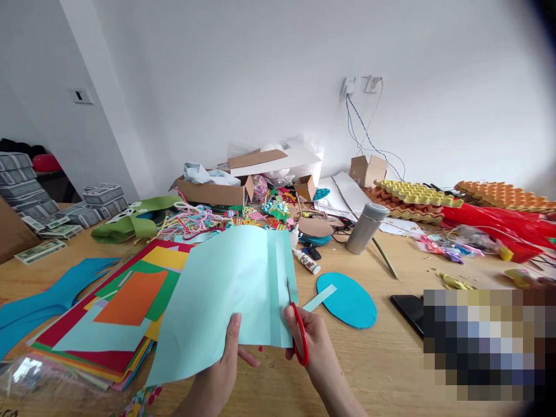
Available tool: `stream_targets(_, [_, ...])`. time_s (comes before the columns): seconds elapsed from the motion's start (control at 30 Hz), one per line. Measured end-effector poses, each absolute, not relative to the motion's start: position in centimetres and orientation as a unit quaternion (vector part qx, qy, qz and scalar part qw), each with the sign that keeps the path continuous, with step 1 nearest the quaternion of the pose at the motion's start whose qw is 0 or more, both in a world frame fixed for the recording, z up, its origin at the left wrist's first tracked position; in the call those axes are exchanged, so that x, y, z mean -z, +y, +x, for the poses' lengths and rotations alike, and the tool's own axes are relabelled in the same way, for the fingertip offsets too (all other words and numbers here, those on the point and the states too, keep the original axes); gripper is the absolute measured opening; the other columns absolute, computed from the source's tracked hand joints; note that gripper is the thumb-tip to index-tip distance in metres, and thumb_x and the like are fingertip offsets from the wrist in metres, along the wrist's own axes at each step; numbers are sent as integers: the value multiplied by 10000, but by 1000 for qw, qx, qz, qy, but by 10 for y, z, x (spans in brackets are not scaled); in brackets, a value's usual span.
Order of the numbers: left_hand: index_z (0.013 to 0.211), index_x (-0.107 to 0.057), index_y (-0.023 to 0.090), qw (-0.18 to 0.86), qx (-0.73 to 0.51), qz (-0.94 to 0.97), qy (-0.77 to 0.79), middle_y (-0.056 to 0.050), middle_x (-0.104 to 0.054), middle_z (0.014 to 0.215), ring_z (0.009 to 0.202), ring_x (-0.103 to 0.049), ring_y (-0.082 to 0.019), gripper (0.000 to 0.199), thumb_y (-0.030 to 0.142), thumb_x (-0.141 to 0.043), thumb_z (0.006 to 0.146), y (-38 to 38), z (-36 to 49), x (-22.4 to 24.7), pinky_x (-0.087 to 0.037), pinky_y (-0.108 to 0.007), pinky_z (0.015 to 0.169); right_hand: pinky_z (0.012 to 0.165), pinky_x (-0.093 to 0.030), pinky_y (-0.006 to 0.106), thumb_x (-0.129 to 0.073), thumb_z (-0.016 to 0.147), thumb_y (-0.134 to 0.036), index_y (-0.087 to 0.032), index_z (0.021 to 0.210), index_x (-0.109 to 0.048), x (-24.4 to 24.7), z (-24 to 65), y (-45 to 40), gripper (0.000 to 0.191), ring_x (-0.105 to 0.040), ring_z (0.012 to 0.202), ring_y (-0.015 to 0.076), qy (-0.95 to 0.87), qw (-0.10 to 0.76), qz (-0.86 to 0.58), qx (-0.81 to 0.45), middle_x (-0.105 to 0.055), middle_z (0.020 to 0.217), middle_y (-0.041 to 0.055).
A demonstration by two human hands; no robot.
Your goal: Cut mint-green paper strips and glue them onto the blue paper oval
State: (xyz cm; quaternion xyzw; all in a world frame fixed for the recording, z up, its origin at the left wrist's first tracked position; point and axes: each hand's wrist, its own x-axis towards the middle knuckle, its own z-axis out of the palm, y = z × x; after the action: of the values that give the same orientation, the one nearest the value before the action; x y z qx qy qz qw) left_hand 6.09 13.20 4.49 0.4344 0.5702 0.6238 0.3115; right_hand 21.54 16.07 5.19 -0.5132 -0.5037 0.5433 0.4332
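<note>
Left hand (226, 359) pinches the sheet (226, 295) taut so the right hand's (315, 347) scissors (297, 330) can cut along its fold.

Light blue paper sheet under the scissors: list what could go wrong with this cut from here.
1. The light blue paper sheet is held up off the table by the left hand at its lower edge only; it bows, so the cut might wander off the fold line.
2. The left thumb sits close to the red-handled scissors in the right hand, so it could be nicked.
3. The narrow strip right of the blades might tear.
</note>
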Motion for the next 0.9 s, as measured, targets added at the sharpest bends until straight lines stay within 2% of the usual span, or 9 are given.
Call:
stream_targets(0.27, [549, -624, 209, 288, -585, 470, 594, 13, -596, 370, 310, -591, -173, 400, 503, -608, 820, 130, 61, -46, -550, -243, 400, 351, -310, 190, -552, 755, -709, -187, 574, -474, -46, 215, 161, 558, -399, 340, 77, -496, 438, -521, -539, -430, 412, -48])
stream_targets(0.43, [554, -634, 217, 271, -583, 480, 597, 17, -600, 374, 301, -581, -169, 397, 510, -600, 820, 130, 60, -43, -556, -252, 421, 372, -331, 203, -528, 775, -709, -184, 579, -489, -46, 217, 161, 562, -439, 370, 97, -501, 438, -514, -542, -463, 432, -32])
stream_targets(0.6, [512, -623, 234, 269, -560, 496, 606, 24, -589, 354, 320, -599, -177, 427, 509, -577, 836, 128, 62, -48, -607, -277, 581, 397, -326, 212, -507, 784, -718, -182, 577, -481, -55, 217, 159, 575, -450, 397, 105, -505, 439, -507, -544, -490, 437, -15])
stream_targets(0.67, [491, -614, 235, 278, -564, 487, 607, 19, -580, 344, 321, -601, -180, 449, 511, -568, 843, 127, 63, -50, -599, -270, 532, 399, -315, 215, -481, 782, -739, -185, 570, -465, -56, 217, 159, 593, -433, 397, 100, -507, 437, -507, -544, -480, 435, -16])
stream_targets(0.77, [528, -634, 226, 294, -575, 474, 599, 20, -593, 360, 306, -590, -182, 408, 504, -597, 825, 127, 63, -50, -530, -254, 362, 398, -302, 216, -484, 761, -761, -193, 560, -430, -55, 217, 160, 605, -402, 406, 90, -506, 440, -510, -539, -451, 453, -25])
stream_targets(0.83, [549, -656, 223, 292, -569, 485, 596, 26, -600, 366, 305, -591, -179, 385, 483, -603, 828, 127, 62, -49, -530, -251, 363, 395, -298, 217, -499, 743, -769, -195, 562, -420, -54, 218, 161, 607, -391, 411, 88, -505, 443, -513, -535, -435, 465, -30])
stream_targets(0.9, [524, -658, 227, 283, -561, 501, 596, 26, -595, 359, 315, -599, -176, 403, 467, -593, 840, 127, 60, -47, -570, -253, 447, 392, -298, 219, -501, 740, -770, -195, 565, -424, -53, 218, 160, 605, -385, 411, 87, -504, 443, -513, -535, -429, 466, -32])
